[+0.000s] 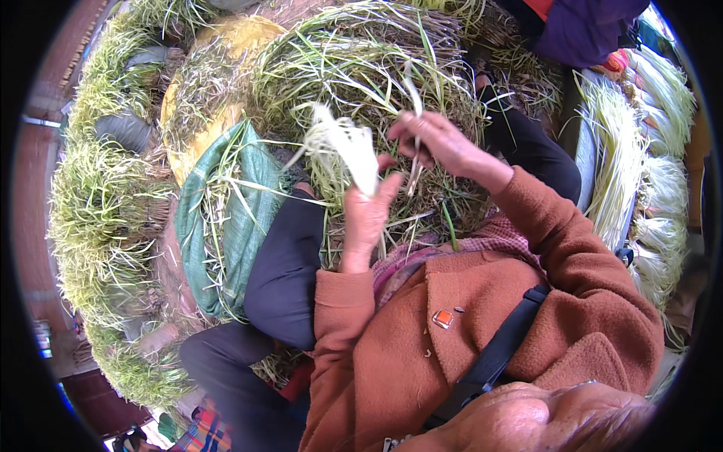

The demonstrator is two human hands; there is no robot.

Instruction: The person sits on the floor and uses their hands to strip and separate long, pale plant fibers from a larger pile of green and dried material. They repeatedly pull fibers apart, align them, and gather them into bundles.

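My left hand grips a bundle of pale, leafy stalks, whose loose ends fan up and to the left. Just right of it, my right hand pinches a single long pale stalk between thumb and fingers, its lower end hanging below the palm. The two hands are close but apart. Beneath and beyond them lies a large heap of green and yellowish leafy stalks with dry trimmings.
A green woven sack holding leaf scraps lies beside my left leg. Bundled leafy stalks line the far left. Pale bundles lie at right. Yellow sheeting shows under the debris. A person in purple is at upper right.
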